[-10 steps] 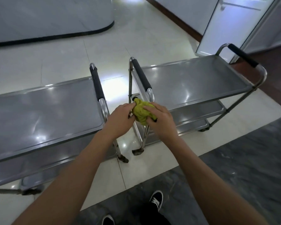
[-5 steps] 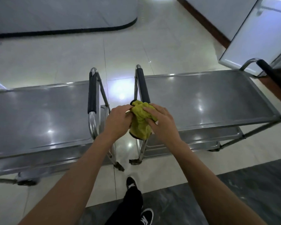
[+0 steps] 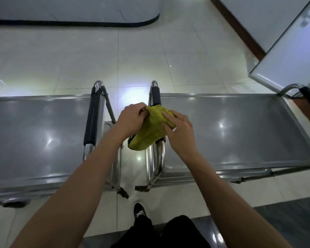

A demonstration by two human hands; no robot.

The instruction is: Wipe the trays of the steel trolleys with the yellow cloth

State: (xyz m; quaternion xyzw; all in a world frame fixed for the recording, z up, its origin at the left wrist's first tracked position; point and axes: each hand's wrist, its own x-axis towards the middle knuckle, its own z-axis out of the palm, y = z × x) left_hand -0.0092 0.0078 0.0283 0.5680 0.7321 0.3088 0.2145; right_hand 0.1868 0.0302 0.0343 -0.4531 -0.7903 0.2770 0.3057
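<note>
Pale glossy floor tiles show in the gap where both hands bunch the crumpled yellow cloth [image 3: 151, 127]: left hand [image 3: 131, 117] pinches its far edge, right hand [image 3: 179, 126] grips its right side. Just beyond and right, nearer the right hand, the right steel trolley's flat grey top tray [image 3: 240, 126] runs lengthwise rightward; the left trolley's matching tray [image 3: 38, 133] mirrors it

A glossy floor of pale square tiles [image 3: 143, 56] spreads across the far half of the scene, giving way near the viewer to a band of dark grey marbled flooring [image 3: 284, 221]. At the far left stands a white curved counter [image 3: 70, 9] with a black base strip, while a brown skirting board [image 3: 238, 27] runs along the far right wall beside a white door panel [image 3: 293, 51]. A black shoe with white laces [image 3: 139, 211] and black trousers [image 3: 168, 233] show at the near edge
</note>
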